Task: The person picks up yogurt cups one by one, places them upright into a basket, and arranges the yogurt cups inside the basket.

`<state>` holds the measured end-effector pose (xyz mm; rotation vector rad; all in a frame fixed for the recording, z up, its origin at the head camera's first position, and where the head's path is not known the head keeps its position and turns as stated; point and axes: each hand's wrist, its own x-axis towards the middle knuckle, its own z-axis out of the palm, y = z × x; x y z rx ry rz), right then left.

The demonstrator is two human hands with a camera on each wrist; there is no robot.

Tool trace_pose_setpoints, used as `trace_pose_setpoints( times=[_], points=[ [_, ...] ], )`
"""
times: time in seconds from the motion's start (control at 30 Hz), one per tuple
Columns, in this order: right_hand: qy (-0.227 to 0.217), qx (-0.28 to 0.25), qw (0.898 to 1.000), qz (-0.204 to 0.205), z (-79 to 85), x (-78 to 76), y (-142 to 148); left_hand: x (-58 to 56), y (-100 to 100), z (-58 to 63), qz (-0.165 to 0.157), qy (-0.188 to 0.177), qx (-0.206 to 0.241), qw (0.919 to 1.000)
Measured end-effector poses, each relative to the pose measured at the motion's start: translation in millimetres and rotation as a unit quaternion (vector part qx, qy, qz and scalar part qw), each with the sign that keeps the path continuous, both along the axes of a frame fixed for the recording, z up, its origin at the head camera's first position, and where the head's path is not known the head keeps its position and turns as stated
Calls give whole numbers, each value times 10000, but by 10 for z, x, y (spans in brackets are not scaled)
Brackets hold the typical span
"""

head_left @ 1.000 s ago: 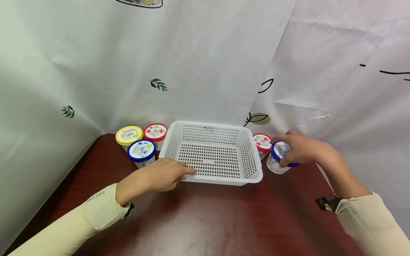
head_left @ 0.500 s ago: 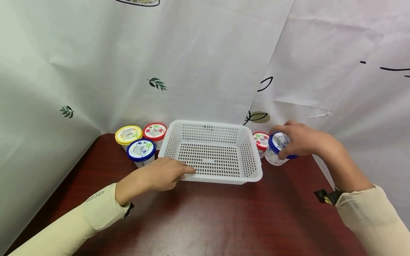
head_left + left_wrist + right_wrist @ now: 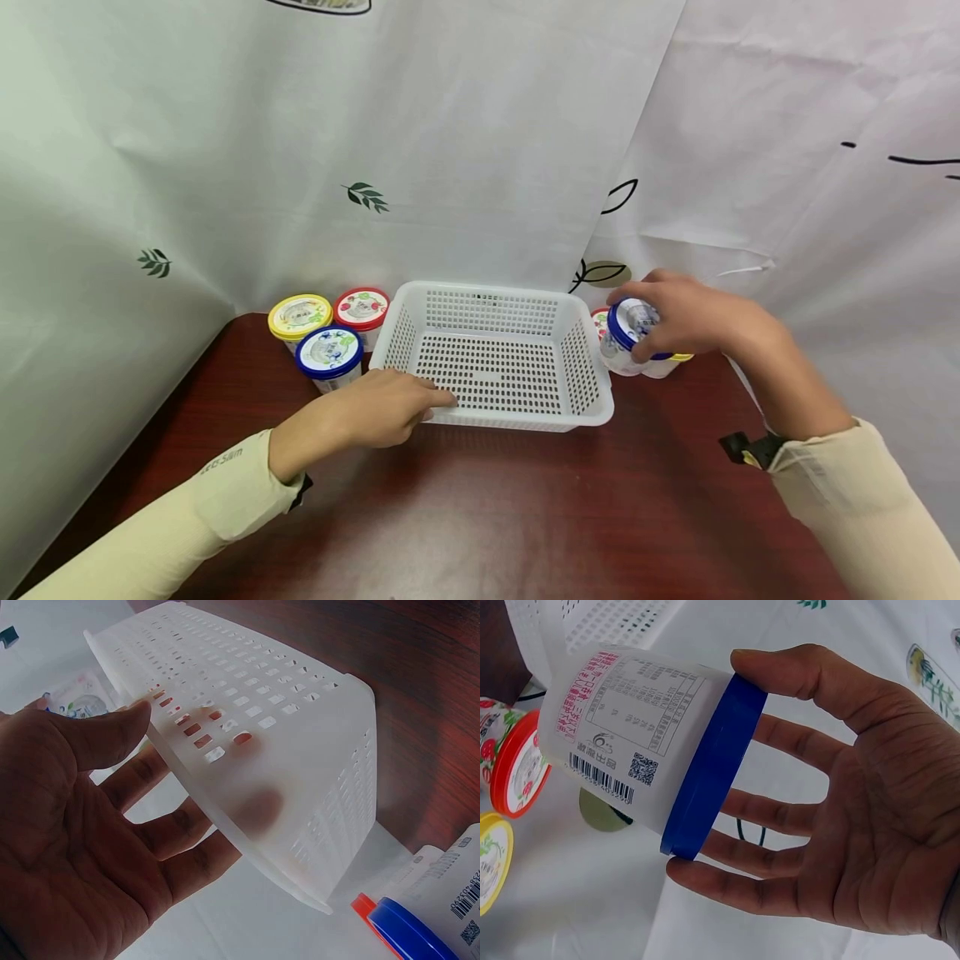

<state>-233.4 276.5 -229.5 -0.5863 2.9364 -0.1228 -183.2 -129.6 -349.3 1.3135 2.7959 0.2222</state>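
Note:
My right hand (image 3: 693,315) grips a white tub with a blue lid (image 3: 645,742), thumb and fingers spread around the lid's edge. In the head view the tub is just right of the white plastic basket (image 3: 592,412), overlapping a red-lidded tub (image 3: 521,769) and a yellow-lidded tub (image 3: 491,859) behind it. My left hand (image 3: 386,407) pinches the basket's near rim towards its left corner. In the left wrist view, the thumb lies on the outer wall and the fingers reach inside, showing through as shadows. Slotted holes cover the basket's floor and walls, and nothing lies in it.
Left of the basket stand a yellow-lidded tub (image 3: 300,317), a red-lidded tub (image 3: 362,308) and a blue-lidded tub (image 3: 328,350), close together. Behind the dark red wooden table (image 3: 510,508) hangs a pale printed cloth (image 3: 480,167).
My right hand has lifted the blue-lidded tub and moved it left towards the basket. A yellow-lidded tub behind it has come into view. The left hand and basket have stayed in place.

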Motion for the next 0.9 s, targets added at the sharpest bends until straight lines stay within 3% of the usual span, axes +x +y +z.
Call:
trace_pose_setpoints(
  times=[0.3,0.57,0.9],
  points=[
    [146,-72,9997,201,-55,-17,-171,-4,-3,-18,-49,17,33,10000],
    [5,-225,9996,149,-149,-9,-296,-8,3,-41,45,-38,0,10000],
    [82,-401,9973,617,-249,-11,-425,-9,-9,-52,27,71,-27,10000]
  ],
)
